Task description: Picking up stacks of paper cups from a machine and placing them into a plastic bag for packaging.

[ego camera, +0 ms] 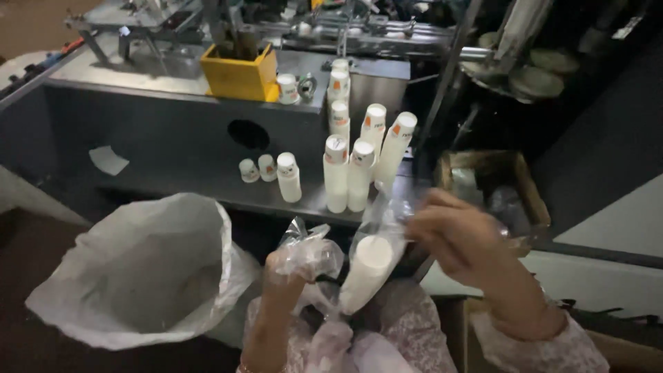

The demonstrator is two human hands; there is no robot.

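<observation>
I am sliding a stack of white paper cups (pixel 366 271) into a thin clear plastic sleeve (pixel 378 220), and the stack is sitting near the middle of my view, tilted with its open end up toward one o'clock. My right hand (pixel 461 238) is holding the sleeve's mouth at about three o'clock from the stack, fingers closed together on the film. My left hand (pixel 286 273), at nine o'clock from the stack, is gripping crumpled clear plastic (pixel 311 252), fingers clamped on it. I judge the bagging step to be partway through; the next move is calling for a steady pull of the film down over the cups without crushing the rims.

On the grey metal bench (pixel 173 176) at twelve o'clock, more cup stacks (pixel 352 169) are standing upright, white with small orange marks near their tops, the tall ones leaning slightly. Three short stacks (pixel 268 169) are standing at eleven o'clock. A yellow box (pixel 240 76) is sitting higher up, on the machine top. A large open white plastic bag (pixel 138 269) is gaping at nine o'clock, and a brown crate (pixel 494 186) is sitting at two o'clock.
</observation>
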